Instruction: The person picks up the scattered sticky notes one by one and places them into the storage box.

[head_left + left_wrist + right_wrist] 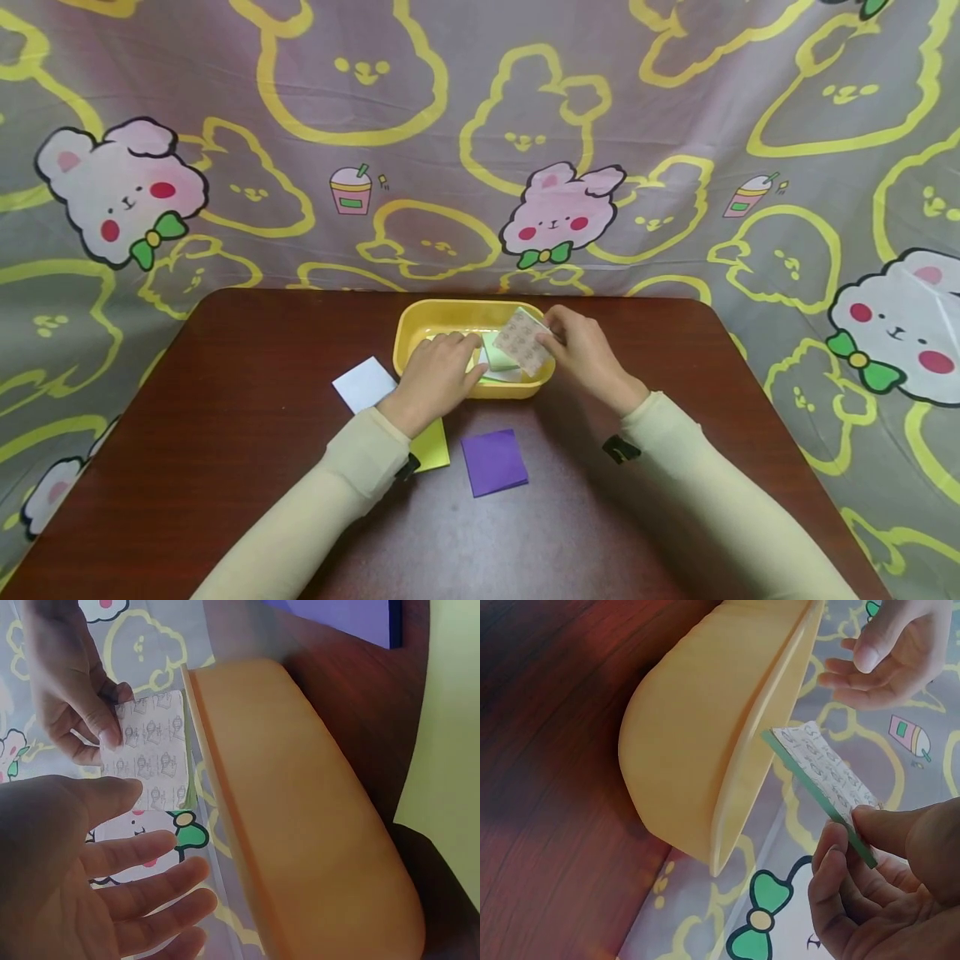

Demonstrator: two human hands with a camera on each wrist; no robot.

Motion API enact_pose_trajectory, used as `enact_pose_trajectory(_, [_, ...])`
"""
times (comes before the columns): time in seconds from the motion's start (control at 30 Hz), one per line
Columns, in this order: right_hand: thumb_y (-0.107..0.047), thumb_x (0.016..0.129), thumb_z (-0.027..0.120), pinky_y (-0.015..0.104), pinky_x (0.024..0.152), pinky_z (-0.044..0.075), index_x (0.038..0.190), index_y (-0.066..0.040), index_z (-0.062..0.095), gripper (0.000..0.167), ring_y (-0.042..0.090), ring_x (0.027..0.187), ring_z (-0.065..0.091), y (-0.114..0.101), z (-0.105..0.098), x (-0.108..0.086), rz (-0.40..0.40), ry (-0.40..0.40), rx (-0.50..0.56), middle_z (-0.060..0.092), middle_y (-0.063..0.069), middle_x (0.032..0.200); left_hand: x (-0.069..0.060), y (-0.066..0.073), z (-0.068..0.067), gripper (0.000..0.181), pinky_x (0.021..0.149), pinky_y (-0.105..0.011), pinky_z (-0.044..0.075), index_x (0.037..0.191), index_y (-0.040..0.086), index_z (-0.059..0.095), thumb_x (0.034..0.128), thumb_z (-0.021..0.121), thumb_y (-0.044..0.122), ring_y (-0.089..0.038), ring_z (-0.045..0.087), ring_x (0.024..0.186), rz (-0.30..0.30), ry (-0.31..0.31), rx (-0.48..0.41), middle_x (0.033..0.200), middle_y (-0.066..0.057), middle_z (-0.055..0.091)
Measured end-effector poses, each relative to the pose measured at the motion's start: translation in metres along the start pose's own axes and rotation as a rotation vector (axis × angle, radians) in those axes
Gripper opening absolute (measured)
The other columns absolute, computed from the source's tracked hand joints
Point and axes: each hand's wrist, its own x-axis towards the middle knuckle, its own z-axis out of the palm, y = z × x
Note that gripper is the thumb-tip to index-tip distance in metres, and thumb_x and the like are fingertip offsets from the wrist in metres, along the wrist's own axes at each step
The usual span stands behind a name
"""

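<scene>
Ahead of you a bunny-print curtain (pixel 420 100) hangs beyond the brown tabletop (pixel 225 467), on which a yellow basket (pixel 450 315) stands. Your left hand (pixel 437 372) reaches over the basket with fingers spread and nothing in them, hiding part of the inside; your right hand (pixel 588 352) pinches a printed-back pad (pixel 522 346) above the basket's right end. The work looks partway along: light green paper (pixel 497 352) and white paper (pixel 504 376) lie inside, how many sheets you cannot tell, while a purple pad (pixel 495 463), yellow pad (pixel 432 447) and white pad (pixel 363 385) lie outside, the yellow one partly hidden by your left sleeve (pixel 367 454).
</scene>
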Motion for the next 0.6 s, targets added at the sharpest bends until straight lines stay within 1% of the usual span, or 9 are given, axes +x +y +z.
enact_pose_trajectory(0.2, [-0.009,0.095,0.069,0.03,0.059,0.038,0.099,-0.002,0.061,0.011,0.018,0.064,0.046,0.0,0.003,0.004,-0.003,-0.012,-0.011,0.055,0.008,0.073,0.002,-0.003,0.001,0.035,0.085,-0.05,0.055,0.123,0.009,0.066,0.0976,0.067,0.033,-0.034,0.069,0.103,-0.021,-0.023,0.011,0.112,-0.013,0.073])
enact_pose_trajectory(0.3, [-0.009,0.095,0.069,0.03,0.058,0.038,0.098,-0.002,0.061,0.011,0.018,0.064,0.046,0.0,0.005,0.006,-0.005,-0.021,-0.013,0.055,0.008,0.072,0.002,-0.005,0.002,0.036,0.086,-0.05,0.055,0.124,0.009,0.066,0.0977,0.067,0.033,-0.034,0.069,0.103,-0.03,-0.03,0.011,0.114,-0.013,0.072])
enact_pose_trajectory(0.43, [-0.009,0.094,0.07,0.032,0.063,0.044,0.099,-0.002,0.062,0.011,0.021,0.069,0.054,0.0,0.008,0.009,-0.004,-0.03,-0.018,0.064,0.011,0.079,0.004,-0.006,0.002,0.036,0.085,-0.05,0.055,0.124,0.008,0.066,0.0978,0.067,0.033,-0.035,0.069,0.103,-0.036,-0.032,0.014,0.113,-0.014,0.073])
enact_pose_trajectory(0.6, [-0.008,0.095,0.069,0.038,0.07,0.053,0.1,-0.001,0.062,0.012,0.025,0.078,0.064,0.003,0.012,0.011,-0.008,-0.045,-0.024,0.071,0.016,0.089,0.006,-0.008,0.003,0.036,0.083,-0.05,0.056,0.123,0.007,0.066,0.0977,0.067,0.032,-0.035,0.069,0.1,-0.037,-0.029,0.015,0.111,-0.014,0.073])
